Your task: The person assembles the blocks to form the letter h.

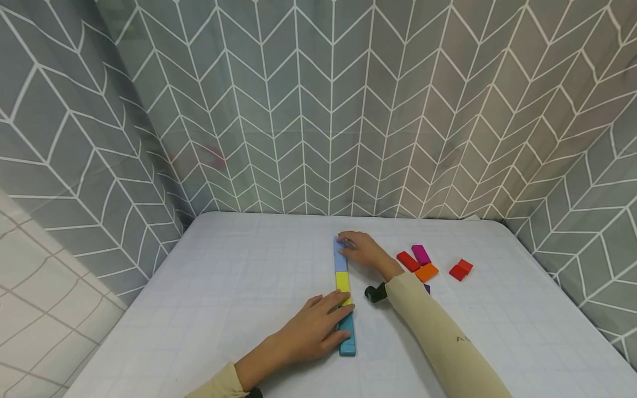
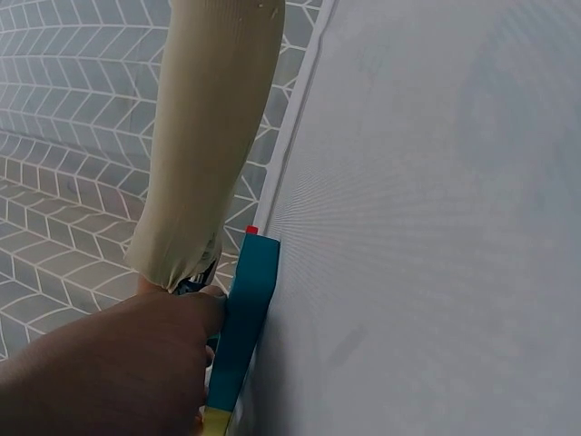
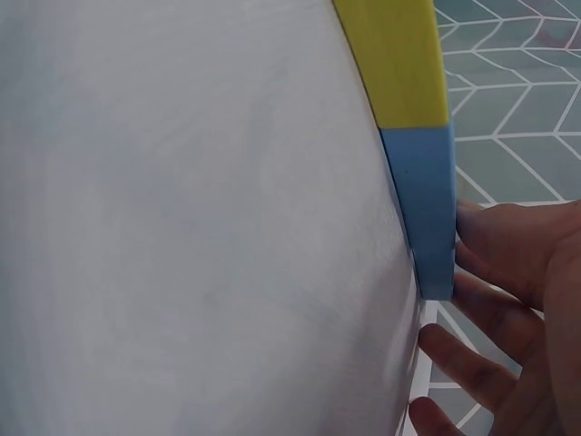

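A straight row of flat blocks runs away from me down the middle of the table: teal block (image 1: 347, 348) nearest, yellow block (image 1: 342, 281) in the middle, light blue block (image 1: 340, 263) at the far end. My left hand (image 1: 309, 330) lies across the teal and yellow part, fingers stretched over the row and thumb on the teal. At the far end, the thumb and forefinger of my right hand (image 1: 365, 250) touch the light blue block; its other fingers are spread beside it in the right wrist view. The teal block (image 2: 247, 313) stands beside the left fingers in the left wrist view.
Right of the row lie a red block (image 1: 408, 261), a magenta block (image 1: 421, 254) and an orange block (image 1: 427, 272). Two red pieces (image 1: 458, 273) touch each other farther right. My right sleeve (image 1: 438, 331) partly covers a purple block (image 1: 427, 288). A patterned curtain (image 1: 318, 110) hangs behind the table.
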### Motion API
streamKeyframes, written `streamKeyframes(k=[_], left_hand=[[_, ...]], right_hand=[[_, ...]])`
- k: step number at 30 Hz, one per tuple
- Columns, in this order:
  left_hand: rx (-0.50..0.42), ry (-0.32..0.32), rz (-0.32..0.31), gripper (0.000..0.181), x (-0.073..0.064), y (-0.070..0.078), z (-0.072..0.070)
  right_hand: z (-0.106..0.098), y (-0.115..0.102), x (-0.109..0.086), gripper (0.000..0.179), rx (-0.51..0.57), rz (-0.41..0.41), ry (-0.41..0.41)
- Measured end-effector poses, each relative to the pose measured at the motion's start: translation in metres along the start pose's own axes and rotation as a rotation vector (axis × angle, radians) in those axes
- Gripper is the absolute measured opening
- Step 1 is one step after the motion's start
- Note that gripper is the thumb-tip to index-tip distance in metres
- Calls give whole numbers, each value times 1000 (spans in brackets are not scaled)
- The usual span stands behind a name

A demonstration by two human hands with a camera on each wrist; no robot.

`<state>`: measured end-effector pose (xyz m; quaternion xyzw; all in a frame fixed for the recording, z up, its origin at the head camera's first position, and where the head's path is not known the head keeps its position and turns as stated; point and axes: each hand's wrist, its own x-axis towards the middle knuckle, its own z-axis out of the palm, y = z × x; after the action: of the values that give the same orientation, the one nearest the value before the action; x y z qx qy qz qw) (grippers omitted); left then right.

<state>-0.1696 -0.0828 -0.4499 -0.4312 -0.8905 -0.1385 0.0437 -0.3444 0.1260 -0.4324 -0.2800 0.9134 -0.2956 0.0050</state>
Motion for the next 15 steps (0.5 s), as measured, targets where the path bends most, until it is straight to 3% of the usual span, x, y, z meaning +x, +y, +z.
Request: streamKeyframes(k=[10,15], left_hand=[[21,30,23,54,0,-1,2],[-20,30,21,54,1,0,3]], right_hand=[[-1,0,-1,34,-18,-13,5],[0,0,-9,38,5,-67,77]])
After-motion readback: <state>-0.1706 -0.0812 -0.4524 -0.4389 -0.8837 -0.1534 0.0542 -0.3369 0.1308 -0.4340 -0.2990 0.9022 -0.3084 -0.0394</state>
